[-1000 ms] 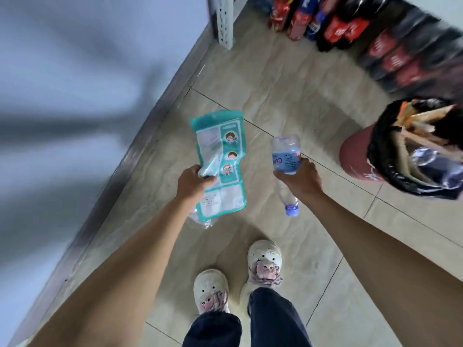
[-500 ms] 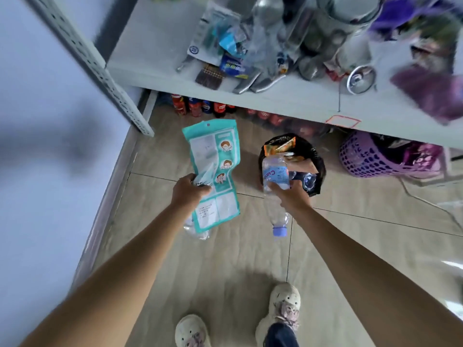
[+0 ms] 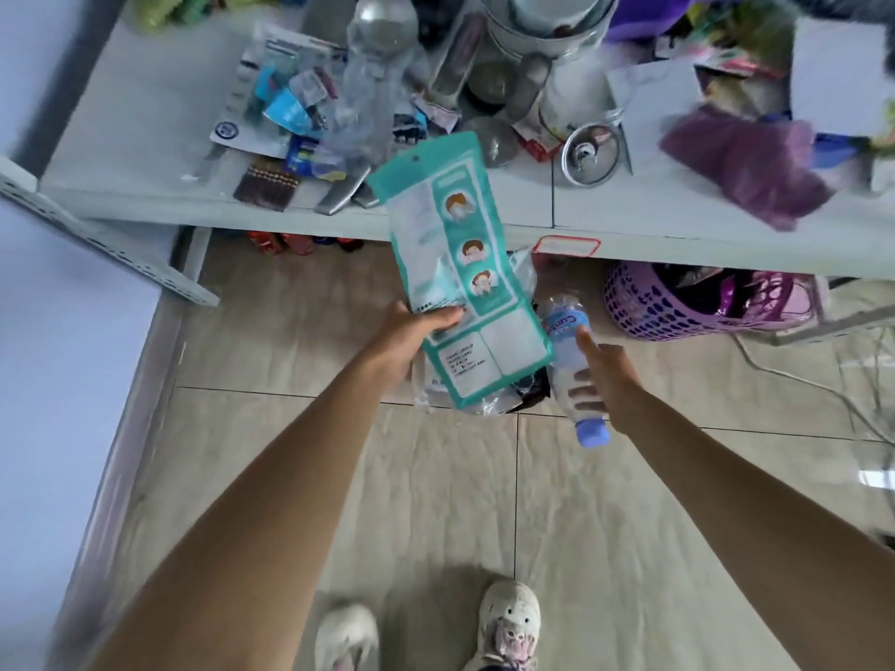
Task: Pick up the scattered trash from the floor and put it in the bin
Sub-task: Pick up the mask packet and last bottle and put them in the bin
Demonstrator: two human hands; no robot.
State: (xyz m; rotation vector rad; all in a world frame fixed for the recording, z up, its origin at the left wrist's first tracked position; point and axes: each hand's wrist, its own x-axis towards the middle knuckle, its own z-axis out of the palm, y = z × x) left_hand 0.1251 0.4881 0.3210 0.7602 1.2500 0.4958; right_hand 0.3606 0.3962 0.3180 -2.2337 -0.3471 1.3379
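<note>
My left hand [image 3: 409, 334] grips a teal and white plastic packet [image 3: 460, 268] with cartoon faces, held upright, with a clear wrapper [image 3: 426, 385] bunched under it. My right hand [image 3: 608, 380] holds a clear plastic water bottle [image 3: 566, 351] with a blue label, tilted with its blue cap [image 3: 594, 434] pointing down toward me. The bin [image 3: 528, 392], lined with a black bag, stands on the floor directly beneath both hands. The packet and bottle hide nearly all of it.
A white metal shelf [image 3: 145, 152] piled with clutter runs across the top, its edge overhanging the floor behind the bin. A purple perforated basket [image 3: 644, 307] sits under the shelf at right. Red bottles [image 3: 290, 242] stand under it at left. A wall runs along the left; my shoes [image 3: 508, 622] are at the bottom.
I have turned and stepped toward the shelf. Both hands moved forward with the packet and bottle and now hang over the bin, which was at the far right before.
</note>
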